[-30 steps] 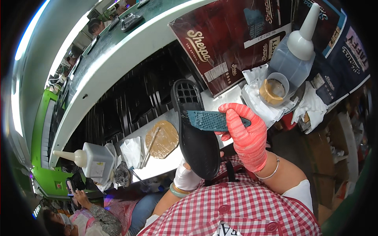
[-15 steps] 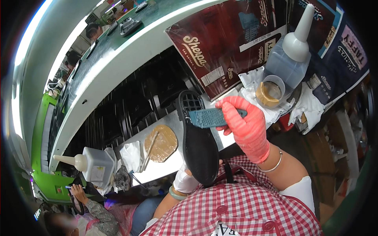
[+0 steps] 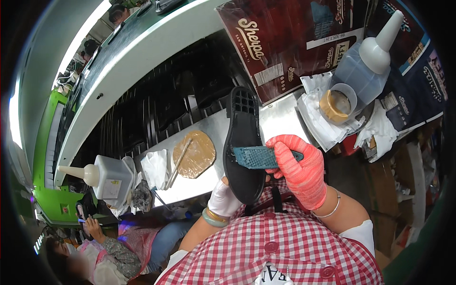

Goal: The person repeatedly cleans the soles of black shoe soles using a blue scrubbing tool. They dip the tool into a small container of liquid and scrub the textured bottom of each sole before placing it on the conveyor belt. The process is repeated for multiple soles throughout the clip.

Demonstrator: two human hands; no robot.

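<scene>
In my left hand (image 3: pixel 224 198), in a white glove with bare fingertips, I grip a black shoe sole (image 3: pixel 243 128) near its lower end. Its cavity faces up, and a grid of square pockets shows at the far end. My right hand (image 3: pixel 300 167), in a pink knit glove, is closed round a flat blue-green brush (image 3: pixel 259 157) with a textured body. The left end of the brush rests against the inner edge of the sole, around its middle. Some left fingers are hidden under the sole.
A metal ledge (image 3: pixel 280 118) runs beneath, bearing a tan round pad (image 3: pixel 199 156) with a thin stick (image 3: pixel 179 162). Squeeze bottles stand at left (image 3: pixel 111 180) and right (image 3: pixel 358 71), a small cup (image 3: pixel 339 104) by the latter. Black soles (image 3: pixel 166 102) fill the conveyor behind; a co-worker (image 3: pixel 118 251) sits left.
The brush has moved down along the sole, from near the gridded end to around the middle. My view has shifted slightly, and the sole stands more upright in it.
</scene>
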